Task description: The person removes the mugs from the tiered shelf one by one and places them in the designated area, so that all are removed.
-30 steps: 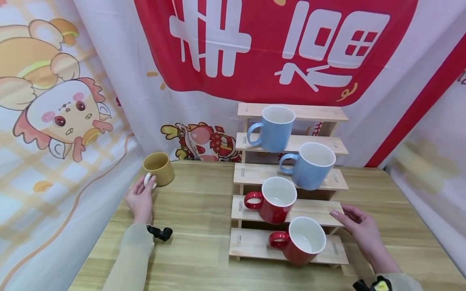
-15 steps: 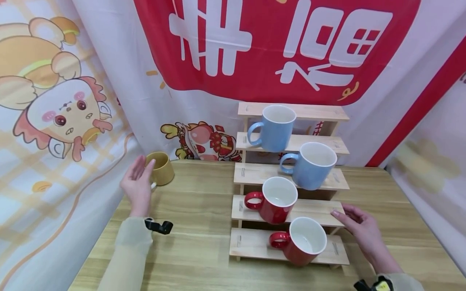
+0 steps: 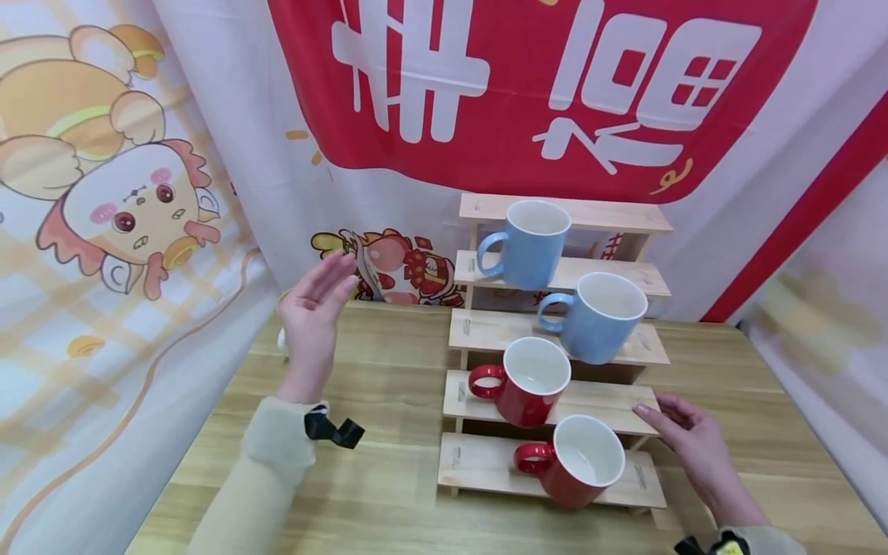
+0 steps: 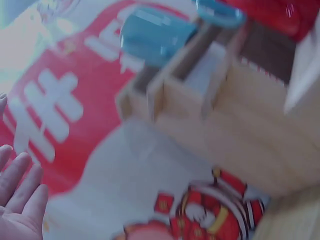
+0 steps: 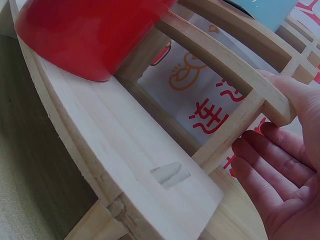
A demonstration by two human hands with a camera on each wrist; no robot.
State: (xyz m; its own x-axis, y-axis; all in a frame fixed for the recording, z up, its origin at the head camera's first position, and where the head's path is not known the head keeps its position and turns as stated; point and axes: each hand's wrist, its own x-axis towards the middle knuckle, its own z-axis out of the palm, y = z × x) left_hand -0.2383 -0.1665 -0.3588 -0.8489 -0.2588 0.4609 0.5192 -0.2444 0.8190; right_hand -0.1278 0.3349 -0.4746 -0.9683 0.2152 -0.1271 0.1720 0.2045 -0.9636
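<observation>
My left hand (image 3: 314, 320) is raised over the left part of the table, fingers loosely extended and holding nothing. Behind it, mostly hidden, stands a yellow mug whose white handle (image 3: 281, 341) shows at the wrist's left. My right hand (image 3: 694, 439) grips the right end of a stepped wooden rack (image 3: 610, 405), thumb on top of the second-lowest tier and fingers at its underside. Two red mugs, a lower one (image 3: 576, 470) and an upper one (image 3: 527, 385), stand on the bottom two tiers. Above them are two light blue mugs, one (image 3: 600, 324) mid-rack and another (image 3: 534, 250) just below the top tier.
A wood-grain table (image 3: 388, 432) lies under everything. Behind the rack hangs a white cloth with a large red printed panel (image 3: 513, 154). Printed cloth (image 3: 139, 370) also closes off the left side, and another sheet the right.
My left hand let go of the yellow mug's handle, opened, rose and moved right, now covering most of that mug. The right hand kept its grip on the rack.
</observation>
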